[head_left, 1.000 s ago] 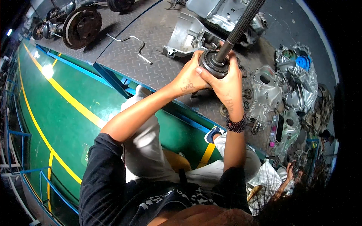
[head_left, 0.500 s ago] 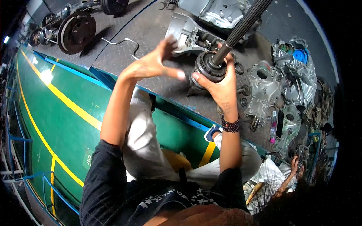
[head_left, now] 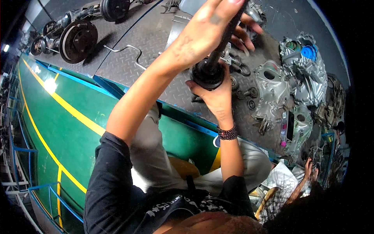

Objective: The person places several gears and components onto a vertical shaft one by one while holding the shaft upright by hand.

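- Over the plate floor [head_left: 156, 43], far centre: a dark shaft [head_left: 223, 43] stands tilted, its upper end running out of the top of the picture, its lower end seated in a black hub [head_left: 207, 75].
- Left hand [head_left: 206, 27]: fingers wrapped round the shaft well above the hub, closed on it. One second ago this hand sat on the hub beside the right; half a second ago it was lifted off, open and spread. Now it has re-gripped higher up.
- Right hand [head_left: 219, 99]: cups the hub from beneath, fingers clamped on its rim. Position on the hub unchanged across all three pictures; beaded band [head_left: 227, 133] on the wrist.
- Judgement: the grip has split, one hand steadying the shaft and one carrying the hub. This looks like a hold for turning or pulling the shaft against the hub; which of the two cannot be told.
- The shaft and hub now appear nearer the camera than before, held up off the floor.
- Around the hands: loose gears [head_left: 249, 93] on the floor just right of the hub; grey housings [head_left: 272, 84] further right, one with a blue cap [head_left: 309, 52].
- Far left: brake disc [head_left: 78, 41] on an axle; bent rod [head_left: 128, 50] near it.
- Near left: green floor [head_left: 58, 132] with yellow lines.
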`<state>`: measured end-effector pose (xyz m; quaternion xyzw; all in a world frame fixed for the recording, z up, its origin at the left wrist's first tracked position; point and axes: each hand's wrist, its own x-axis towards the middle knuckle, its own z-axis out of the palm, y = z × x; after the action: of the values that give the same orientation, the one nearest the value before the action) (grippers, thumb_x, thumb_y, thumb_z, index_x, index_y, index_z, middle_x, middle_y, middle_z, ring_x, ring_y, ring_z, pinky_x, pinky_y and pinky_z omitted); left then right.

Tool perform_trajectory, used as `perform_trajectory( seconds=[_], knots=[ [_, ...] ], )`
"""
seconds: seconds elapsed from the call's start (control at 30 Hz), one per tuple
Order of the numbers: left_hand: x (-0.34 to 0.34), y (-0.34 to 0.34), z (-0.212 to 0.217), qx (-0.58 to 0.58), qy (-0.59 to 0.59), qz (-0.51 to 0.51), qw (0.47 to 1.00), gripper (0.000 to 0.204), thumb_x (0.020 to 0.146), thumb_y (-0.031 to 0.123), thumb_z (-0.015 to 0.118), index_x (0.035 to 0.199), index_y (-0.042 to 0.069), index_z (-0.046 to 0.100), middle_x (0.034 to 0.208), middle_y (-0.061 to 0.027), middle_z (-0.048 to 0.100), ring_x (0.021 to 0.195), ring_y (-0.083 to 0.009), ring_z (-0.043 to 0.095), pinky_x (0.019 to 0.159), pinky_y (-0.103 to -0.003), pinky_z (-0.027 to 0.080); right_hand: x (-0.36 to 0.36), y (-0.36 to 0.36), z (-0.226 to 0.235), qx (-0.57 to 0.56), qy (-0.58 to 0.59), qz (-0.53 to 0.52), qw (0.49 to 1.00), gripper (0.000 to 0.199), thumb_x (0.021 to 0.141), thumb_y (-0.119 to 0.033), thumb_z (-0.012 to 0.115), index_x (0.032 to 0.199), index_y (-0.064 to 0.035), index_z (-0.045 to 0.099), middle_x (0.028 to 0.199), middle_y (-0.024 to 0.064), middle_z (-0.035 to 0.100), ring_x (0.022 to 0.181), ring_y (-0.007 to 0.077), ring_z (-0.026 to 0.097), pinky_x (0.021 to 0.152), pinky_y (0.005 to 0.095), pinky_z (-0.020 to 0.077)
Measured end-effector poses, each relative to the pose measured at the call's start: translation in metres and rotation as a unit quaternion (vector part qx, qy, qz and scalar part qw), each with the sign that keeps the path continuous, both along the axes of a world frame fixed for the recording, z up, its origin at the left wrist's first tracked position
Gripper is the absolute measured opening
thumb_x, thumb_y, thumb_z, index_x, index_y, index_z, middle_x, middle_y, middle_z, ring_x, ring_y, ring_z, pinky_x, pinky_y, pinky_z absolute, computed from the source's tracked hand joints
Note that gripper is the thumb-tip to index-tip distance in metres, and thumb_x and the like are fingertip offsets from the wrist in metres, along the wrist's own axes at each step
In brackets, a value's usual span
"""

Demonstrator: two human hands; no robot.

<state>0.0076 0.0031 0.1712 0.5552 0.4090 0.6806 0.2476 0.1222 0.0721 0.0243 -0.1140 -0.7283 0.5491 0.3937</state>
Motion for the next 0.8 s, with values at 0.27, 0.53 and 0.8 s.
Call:
perform_trajectory(
  seconds=[0.27,0.53,0.8],
  knots=[
    [0.008,0.026,0.004,-0.043,-0.095,0.123,0.987,0.085,0.101,0.075,0.045,0.142,0.002,0.055,0.068,0.0091,0.038,0.055,-0.0047,0.034,0.050,-0.024,0.027,-0.011,-0.006,-0.022,-0.075,0.034,-0.009,0.997,0.088,0.071,-0.016,0.098,0.141,-0.0010,0.047,0.120,0.0102,0.070,0.108,0.0192,0.066,0.100,0.0362,0.0529],
    [0.023,0.012,0.012,-0.041,-0.109,0.161,0.980,0.077,0.101,0.076,0.045,0.131,0.007,0.058,0.069,0.0081,0.036,0.052,-0.0034,0.028,0.048,-0.023,0.019,-0.015,-0.007,-0.004,-0.019,0.112,-0.004,0.994,0.073,0.072,-0.013,0.095,0.134,-0.0043,0.056,0.106,0.0058,0.071,0.096,0.0129,0.065,0.091,0.0312,0.0545],
    [0.013,0.012,-0.001,-0.029,-0.084,0.058,0.994,0.080,0.103,0.075,0.041,0.140,0.004,0.052,0.068,0.0063,0.037,0.052,-0.0042,0.031,0.047,-0.024,0.026,-0.006,0.009,-0.016,-0.111,0.123,0.106,0.980,0.077,0.077,-0.022,0.094,0.140,-0.0060,0.052,0.117,0.0054,0.068,0.110,0.0148,0.063,0.101,0.0325,0.0500]
  ],
)
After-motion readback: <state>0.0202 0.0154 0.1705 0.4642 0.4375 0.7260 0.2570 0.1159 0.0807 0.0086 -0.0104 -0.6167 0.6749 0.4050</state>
